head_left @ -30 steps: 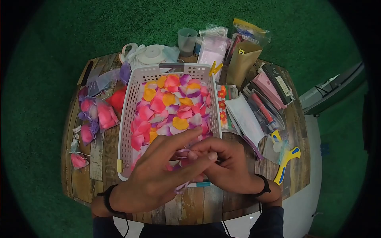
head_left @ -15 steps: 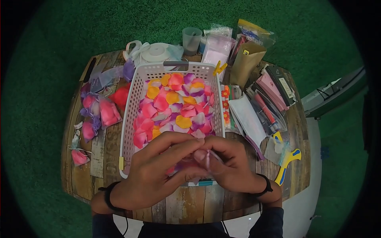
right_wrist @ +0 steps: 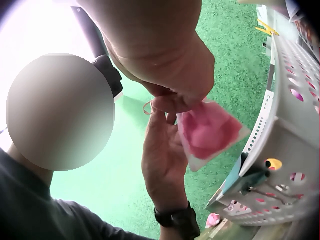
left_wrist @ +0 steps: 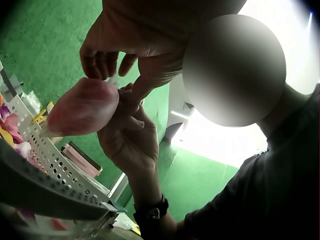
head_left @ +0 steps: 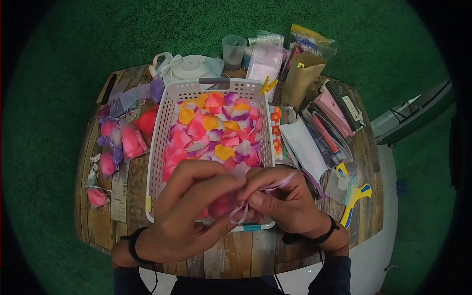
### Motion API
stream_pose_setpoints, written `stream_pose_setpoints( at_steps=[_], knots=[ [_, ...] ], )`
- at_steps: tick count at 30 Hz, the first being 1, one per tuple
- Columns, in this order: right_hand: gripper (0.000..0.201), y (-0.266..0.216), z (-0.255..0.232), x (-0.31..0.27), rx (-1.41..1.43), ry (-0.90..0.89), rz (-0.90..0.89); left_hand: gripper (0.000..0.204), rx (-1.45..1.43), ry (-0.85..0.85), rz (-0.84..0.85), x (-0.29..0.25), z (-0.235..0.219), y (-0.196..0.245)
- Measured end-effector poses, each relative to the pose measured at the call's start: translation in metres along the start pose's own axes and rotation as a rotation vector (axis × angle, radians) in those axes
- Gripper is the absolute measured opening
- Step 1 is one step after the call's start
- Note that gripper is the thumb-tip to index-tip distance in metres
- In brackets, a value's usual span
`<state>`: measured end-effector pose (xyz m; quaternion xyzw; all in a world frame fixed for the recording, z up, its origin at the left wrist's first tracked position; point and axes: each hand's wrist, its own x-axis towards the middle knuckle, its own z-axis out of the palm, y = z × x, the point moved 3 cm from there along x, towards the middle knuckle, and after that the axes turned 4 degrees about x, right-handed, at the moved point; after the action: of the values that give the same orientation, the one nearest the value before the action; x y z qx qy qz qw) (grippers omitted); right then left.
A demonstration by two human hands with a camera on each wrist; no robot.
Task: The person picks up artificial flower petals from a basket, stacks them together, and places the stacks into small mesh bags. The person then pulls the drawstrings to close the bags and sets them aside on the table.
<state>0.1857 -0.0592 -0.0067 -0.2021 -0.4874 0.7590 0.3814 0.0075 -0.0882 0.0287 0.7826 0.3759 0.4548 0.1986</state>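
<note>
A sheer pouch (left_wrist: 85,107) (right_wrist: 207,132) filled with pink petals hangs from the fingers of both hands, above the near end of the petal-filled white basket (head_left: 153,147). The right hand (head_left: 290,204) pinches its gathered neck and a pale lilac ribbon (head_left: 281,184) between thumb and forefinger. At the neck too, the left hand (head_left: 189,211) has its thumb and fingertips around the ribbon, which makes a small loop (head_left: 239,214) between the hands. In the head view the left fingers cover much of the pouch.
Filled pouches (head_left: 132,141) lie left of the basket. Behind it stand a ribbon spool (head_left: 189,67), a translucent cup (head_left: 233,51) and a brown paper bag (head_left: 301,81). To the right are a white pouch (head_left: 302,147), boxes (head_left: 344,105) and a blue-and-yellow tool (head_left: 355,201).
The right hand has turned so its thumb shows on top of the ribbon. Ribbon ends and a loop now stick out between the hands, and the pouch shows more behind the left fingers.
</note>
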Motion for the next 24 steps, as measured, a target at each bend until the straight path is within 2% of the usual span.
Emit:
stream_pose_setpoints(
  at_steps=[1, 2, 4, 8, 10, 11, 13, 14, 16, 17, 19, 20, 22, 23, 24],
  knots=[
    [0.015, -0.003, 0.001, 0.000, 0.017, -0.039, -0.014, 0.051, 0.011, 0.068, -0.039, 0.002, -0.001, -0.001],
    [0.015, -0.005, 0.001, 0.000, 0.017, -0.040, -0.016, 0.051, 0.012, 0.068, -0.038, 0.004, -0.004, -0.002],
    [0.016, -0.006, 0.001, -0.001, 0.022, -0.077, 0.044, 0.055, -0.043, -0.139, -0.050, 0.006, -0.004, -0.004],
    [0.018, -0.001, -0.004, 0.000, -0.054, -0.081, 0.011, 0.051, -0.081, -0.214, -0.060, 0.005, -0.001, -0.006],
    [0.023, 0.000, -0.006, 0.000, -0.031, -0.093, -0.104, 0.048, -0.141, -0.245, -0.125, 0.002, 0.000, -0.009],
    [0.023, 0.001, -0.005, 0.000, -0.031, -0.091, -0.104, 0.048, -0.142, -0.246, -0.124, 0.001, 0.001, -0.009],
    [0.026, 0.001, -0.003, -0.001, -0.054, 0.044, -0.179, 0.039, -0.329, -0.197, -0.281, -0.002, 0.004, -0.010],
    [0.026, 0.002, -0.002, -0.002, -0.055, 0.047, -0.180, 0.039, -0.332, -0.199, -0.280, -0.005, 0.006, -0.010],
    [0.025, -0.003, -0.004, -0.006, -0.363, 0.224, -0.361, 0.030, -0.524, -0.182, -0.426, -0.012, 0.012, -0.016],
    [0.025, -0.005, -0.003, -0.008, -0.363, 0.224, -0.361, 0.030, -0.524, -0.182, -0.425, -0.012, 0.013, -0.016],
    [0.023, -0.017, 0.003, -0.014, -0.824, 0.279, -0.577, 0.027, -0.658, -0.189, -0.471, -0.011, 0.016, -0.014],
    [0.023, -0.017, 0.001, -0.014, -0.824, 0.277, -0.578, 0.027, -0.657, -0.188, -0.471, -0.011, 0.015, -0.013],
    [0.022, -0.017, 0.006, -0.017, -1.170, 0.151, -0.889, 0.031, -0.745, -0.219, -0.490, -0.012, 0.016, -0.012],
    [0.024, -0.011, 0.008, -0.018, -1.177, 0.206, -1.079, 0.031, -0.746, -0.220, -0.490, -0.013, 0.016, -0.013],
    [0.024, -0.012, 0.008, -0.018, -1.178, 0.207, -1.079, 0.031, -0.775, -0.218, -0.482, -0.014, 0.017, -0.014]
  ],
)
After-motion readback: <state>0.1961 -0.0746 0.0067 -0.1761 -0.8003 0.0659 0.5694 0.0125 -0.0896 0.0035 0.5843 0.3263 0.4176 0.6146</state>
